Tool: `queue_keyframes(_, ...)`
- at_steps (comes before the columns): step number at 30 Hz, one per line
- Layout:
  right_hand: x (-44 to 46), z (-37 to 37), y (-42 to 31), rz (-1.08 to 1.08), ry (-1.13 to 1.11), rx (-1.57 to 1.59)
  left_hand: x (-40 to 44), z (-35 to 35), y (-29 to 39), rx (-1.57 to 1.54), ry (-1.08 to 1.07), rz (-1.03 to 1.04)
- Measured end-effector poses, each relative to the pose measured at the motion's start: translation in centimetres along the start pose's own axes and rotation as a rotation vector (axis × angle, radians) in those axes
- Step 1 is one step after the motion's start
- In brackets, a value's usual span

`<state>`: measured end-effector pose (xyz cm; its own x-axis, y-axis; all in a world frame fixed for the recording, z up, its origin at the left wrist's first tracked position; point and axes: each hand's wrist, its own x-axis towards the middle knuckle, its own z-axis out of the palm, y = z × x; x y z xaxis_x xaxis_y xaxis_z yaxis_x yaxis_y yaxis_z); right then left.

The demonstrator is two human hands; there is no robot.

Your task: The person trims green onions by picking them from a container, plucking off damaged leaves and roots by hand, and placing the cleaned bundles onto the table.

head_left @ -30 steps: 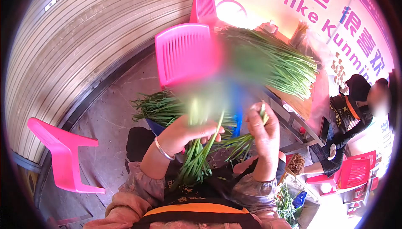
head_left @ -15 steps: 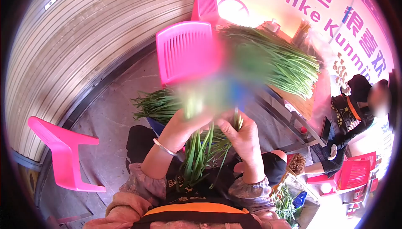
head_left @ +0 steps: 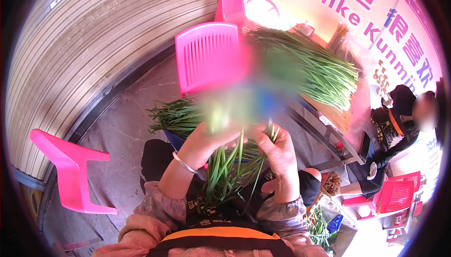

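Note:
My left hand [head_left: 205, 139], with a silver bangle at its wrist, is closed around a bunch of garlic chives [head_left: 221, 175]. Their green leaves hang down over my dark apron, while the upper ends vanish in a blurred patch. To the right, my right hand [head_left: 278, 150] pinches a few chive stalks between thumb and fingers, with long leaves trailing below it. The two hands are close together, and their upper fingertips are partly lost in the blur. Behind my left hand, more chives [head_left: 176, 118] lie in a blue container [head_left: 174, 140].
A large heap of chives [head_left: 324, 71] covers a wooden table [head_left: 345, 118] at upper right. Pink chairs [head_left: 209, 59] stand ahead and another pink chair [head_left: 70, 170] at left. A crate with green scraps [head_left: 319, 229] sits at lower right. Another person [head_left: 399, 120] is at far right.
My right hand has moved slightly right, away from my left hand, drawing its stalks along. My left hand keeps its hold on the bunch.

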<state>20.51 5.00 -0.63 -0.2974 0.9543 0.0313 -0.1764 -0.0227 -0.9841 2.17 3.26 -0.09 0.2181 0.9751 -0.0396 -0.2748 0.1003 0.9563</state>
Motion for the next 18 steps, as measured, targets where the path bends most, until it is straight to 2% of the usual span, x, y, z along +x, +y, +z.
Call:
queue_keyframes(4,0.0,0.4,0.1,-0.043,-0.037,-0.088,0.0,0.1,-0.8,0.002,-0.002,0.048)
queue_keyframes(14,-0.1,0.5,-0.1,0.063,-0.056,-0.009,-0.2,0.3,-0.9,-0.024,0.007,0.074)
queue_keyframes(18,0.2,0.4,1.1,0.008,-0.071,-0.008,-0.1,0.5,-1.0,-0.048,-0.009,0.115)
